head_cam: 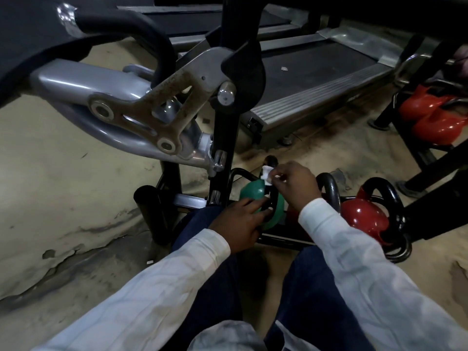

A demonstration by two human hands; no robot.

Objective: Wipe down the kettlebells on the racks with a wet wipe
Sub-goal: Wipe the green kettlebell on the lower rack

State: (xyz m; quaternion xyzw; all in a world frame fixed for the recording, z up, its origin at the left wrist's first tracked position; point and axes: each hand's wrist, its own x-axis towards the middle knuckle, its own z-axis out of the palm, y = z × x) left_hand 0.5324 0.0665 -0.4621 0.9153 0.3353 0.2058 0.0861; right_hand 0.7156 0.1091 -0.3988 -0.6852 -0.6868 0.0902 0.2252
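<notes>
A green kettlebell [253,193] with a black handle sits at the left end of a low black rack [283,239]. My left hand [240,221] grips its body and the base of the handle. My right hand [295,184] pinches a small white wet wipe [343,174] against the top of that black handle. To the right on the same rack stands a red kettlebell [363,219] with a black handle. Another dark handle [330,191] rises between them, its ball hidden behind my right sleeve.
A grey exercise machine arm [121,107] and black upright post [228,122] loom just left of the rack. A treadmill [316,72] lies behind. A second rack with red kettlebells [435,115] stands at the far right. Worn, cracked flooring [76,211] spreads to the left.
</notes>
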